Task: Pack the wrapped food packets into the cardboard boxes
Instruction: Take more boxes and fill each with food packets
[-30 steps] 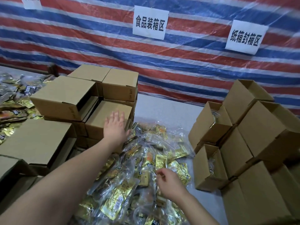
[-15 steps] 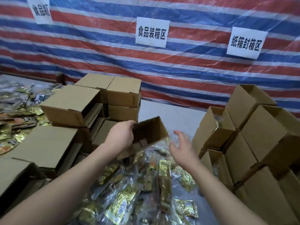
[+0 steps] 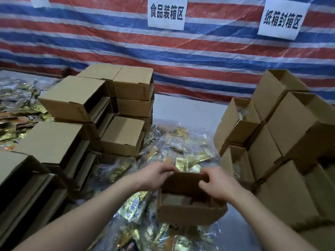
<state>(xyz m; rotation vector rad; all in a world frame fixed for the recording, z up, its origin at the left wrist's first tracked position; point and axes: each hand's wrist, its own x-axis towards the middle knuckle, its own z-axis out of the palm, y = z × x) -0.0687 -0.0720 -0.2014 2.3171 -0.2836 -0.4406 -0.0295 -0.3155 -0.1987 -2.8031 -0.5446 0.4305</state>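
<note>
Head view, left to right: we see loose packets (image 3: 16,113) far left, then a stack of closed boxes (image 3: 101,113) at upper left, near our left arm. Our left hand (image 3: 155,175) grips the far left corner of the open box (image 3: 190,205), fingers curled over its rim. Our right hand (image 3: 216,186) grips the far right corner, fingers hooked over the rim into the box. Both hands hold the far wall, so the box sits between them and just below, mouth up, long axis running left-right across us. We see only bare cardboard flaps inside; it looks empty, though part is hidden by the right hand. The box rests on or just over the packet pile (image 3: 174,147), which spreads ahead of the hands and under the box, bagged in clear plastic. Next move likely turns on this: packets lie directly beyond the hands, about equally near either one, so either hand could let go and reach forward while the other steadies the box. Right of that, open boxes (image 3: 272,134) are stacked, some with packets inside. Tarp wall (image 3: 199,51) behind with paper signs (image 3: 166,13).
</note>
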